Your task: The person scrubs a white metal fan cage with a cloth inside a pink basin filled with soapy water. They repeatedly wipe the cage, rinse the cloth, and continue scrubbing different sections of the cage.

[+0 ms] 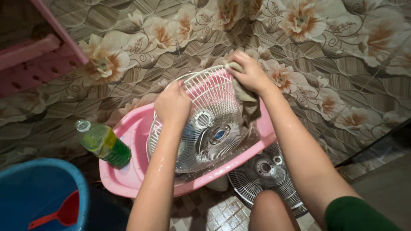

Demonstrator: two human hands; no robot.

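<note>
White fan grille (209, 128) upright in pink basin (128, 171), left hand (172, 104) clenched on rim, right hand (249, 72) pressing cloth (248, 100) against top.

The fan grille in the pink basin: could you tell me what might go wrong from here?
The fan grille stands tilted in the pink basin, steadied only by a wet left hand; it may slip. The right hand rubs a cloth that could snag on wires. The green bottle nearby could topple.

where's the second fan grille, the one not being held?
In the head view, the second fan grille lies flat on the tiled floor at lower centre-right, just outside the pink basin, partly tucked under its near rim and beside the person's knee.
</note>
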